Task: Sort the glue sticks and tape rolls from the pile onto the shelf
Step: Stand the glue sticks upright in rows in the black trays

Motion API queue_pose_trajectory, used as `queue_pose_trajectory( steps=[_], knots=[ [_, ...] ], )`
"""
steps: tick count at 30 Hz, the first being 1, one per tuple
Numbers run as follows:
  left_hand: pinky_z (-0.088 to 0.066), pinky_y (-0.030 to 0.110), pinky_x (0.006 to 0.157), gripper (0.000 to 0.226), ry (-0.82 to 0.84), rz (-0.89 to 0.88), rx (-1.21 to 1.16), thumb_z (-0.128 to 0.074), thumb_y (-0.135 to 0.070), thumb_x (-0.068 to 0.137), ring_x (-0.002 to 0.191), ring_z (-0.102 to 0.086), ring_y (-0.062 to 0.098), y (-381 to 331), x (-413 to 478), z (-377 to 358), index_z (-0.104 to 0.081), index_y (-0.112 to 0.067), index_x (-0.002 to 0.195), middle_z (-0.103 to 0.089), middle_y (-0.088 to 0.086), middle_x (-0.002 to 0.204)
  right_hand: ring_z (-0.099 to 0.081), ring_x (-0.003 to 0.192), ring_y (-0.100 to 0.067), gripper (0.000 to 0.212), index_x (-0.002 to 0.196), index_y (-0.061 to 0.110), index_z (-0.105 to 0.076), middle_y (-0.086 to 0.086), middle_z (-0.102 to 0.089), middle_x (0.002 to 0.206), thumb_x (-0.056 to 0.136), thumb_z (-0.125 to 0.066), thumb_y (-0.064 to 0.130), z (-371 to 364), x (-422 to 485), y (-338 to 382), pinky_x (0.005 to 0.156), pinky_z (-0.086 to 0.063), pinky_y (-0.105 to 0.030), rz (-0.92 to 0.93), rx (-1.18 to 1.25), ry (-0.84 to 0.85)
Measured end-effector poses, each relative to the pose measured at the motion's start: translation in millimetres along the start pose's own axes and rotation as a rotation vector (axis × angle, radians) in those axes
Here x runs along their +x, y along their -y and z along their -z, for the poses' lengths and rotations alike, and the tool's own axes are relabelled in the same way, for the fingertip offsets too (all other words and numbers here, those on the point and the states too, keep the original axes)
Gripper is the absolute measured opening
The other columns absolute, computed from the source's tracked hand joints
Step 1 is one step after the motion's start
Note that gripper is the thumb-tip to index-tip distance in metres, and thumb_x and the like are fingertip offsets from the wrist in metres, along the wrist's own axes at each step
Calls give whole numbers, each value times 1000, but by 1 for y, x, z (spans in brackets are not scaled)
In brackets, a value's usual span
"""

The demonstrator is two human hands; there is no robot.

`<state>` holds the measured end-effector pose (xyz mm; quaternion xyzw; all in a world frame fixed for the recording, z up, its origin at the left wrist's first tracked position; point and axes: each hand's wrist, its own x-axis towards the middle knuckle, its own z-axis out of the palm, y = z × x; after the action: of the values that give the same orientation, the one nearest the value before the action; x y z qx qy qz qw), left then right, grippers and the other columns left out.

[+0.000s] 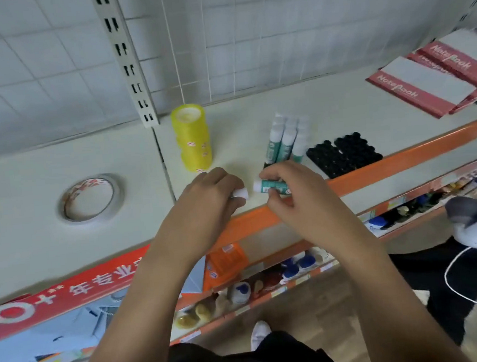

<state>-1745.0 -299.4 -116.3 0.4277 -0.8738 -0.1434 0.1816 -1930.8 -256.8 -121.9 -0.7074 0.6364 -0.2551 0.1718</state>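
Orange trim [379,168] edges the shelf [51,241] under your hands, where the fingers of your right hand [288,189] grip a green-labelled glue stick [269,187] lying sideways and those of your left hand [211,195] curl round a white piece [240,193] just beside it. Standing glue sticks [285,140] crowd close behind, a yellow tape stack [192,138] to their left, black blocks [343,155] right; red covers [413,92] farther right read "NoteBook".

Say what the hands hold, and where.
The right hand pinches a glue stick round its green label; the left hand grips a mostly hidden white piece.
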Motion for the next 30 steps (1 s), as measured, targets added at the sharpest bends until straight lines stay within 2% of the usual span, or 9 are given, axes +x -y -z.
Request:
queue_pose_trajectory(
  steps=[6, 12, 16, 21, 23, 25, 27, 28, 30],
  knots=[
    [-43, 37, 86, 24, 37, 43, -13, -59, -23, 94, 101, -56, 27, -14, 19, -21, -65, -13, 115, -60, 5, 110, -52, 107, -11, 24, 119, 18, -56, 5, -57, 114, 95, -53, 19, 8, 2, -23, 89, -49, -33, 21, 16, 22],
    [-44, 32, 82, 28, 39, 68, -69, -65, -32, 90, 95, -56, 22, -13, 20, -27, -67, -14, 112, -62, 2, 102, -51, 109, -10, 25, 121, 16, -57, 4, -57, 116, 96, -52, 20, 6, 5, -25, 91, -47, -28, 40, -5, 41],
    [-48, 35, 80, 29, -44, 96, -130, -69, -30, 87, 90, -59, 17, -13, 22, -22, -67, -14, 110, -63, -1, 102, -50, 109, -10, 25, 122, 16, -58, 4, -58, 117, 97, -52, 19, 9, 9, -25, 92, -45, -28, 45, -10, 59],
    [-50, 41, 75, 14, -73, 63, -129, -68, -21, 88, 80, -62, 18, -11, 32, -19, -69, -12, 98, -66, 1, 93, -52, 109, -11, 25, 122, 17, -59, 6, -58, 116, 97, -53, 19, 6, 15, -23, 92, -47, -29, 66, 31, 64],
    [-50, 41, 75, 12, -60, 77, -115, -67, -21, 88, 80, -62, 19, -7, 33, -20, -68, -12, 97, -66, 1, 92, -54, 109, -8, 26, 122, 18, -60, 8, -60, 116, 96, -57, 20, 5, 17, -24, 93, -46, -25, 53, 67, 70],
    [-50, 41, 75, 11, -41, 78, -102, -67, -19, 89, 80, -61, 19, -3, 33, -20, -68, -12, 98, -64, 0, 92, -56, 108, 1, 30, 124, 19, -61, 10, -63, 118, 94, -64, 21, 4, 18, -24, 94, -45, -15, 28, 140, 67],
    [-50, 40, 75, 11, -30, 72, -109, -67, -16, 88, 80, -61, 19, -1, 33, -19, -68, -14, 99, -63, -1, 92, -56, 105, 6, 36, 123, 21, -61, 12, -66, 115, 89, -71, 23, 5, 19, -25, 88, -41, -3, -6, 221, 47],
    [-50, 40, 75, 11, -23, 66, -116, -68, -15, 88, 80, -61, 19, -1, 33, -18, -68, -14, 99, -62, -2, 92, -57, 102, 6, 37, 122, 22, -61, 13, -66, 111, 87, -73, 24, 5, 19, -24, 84, -40, -1, -19, 241, 26],
    [-50, 40, 75, 10, 0, 48, -125, -68, -17, 87, 81, -61, 20, -2, 34, -17, -68, -14, 97, -62, -2, 91, -59, 92, 2, 35, 115, 22, -62, 12, -66, 100, 83, -77, 27, 5, 21, -23, 79, -45, -6, -28, 255, -25]
  ],
)
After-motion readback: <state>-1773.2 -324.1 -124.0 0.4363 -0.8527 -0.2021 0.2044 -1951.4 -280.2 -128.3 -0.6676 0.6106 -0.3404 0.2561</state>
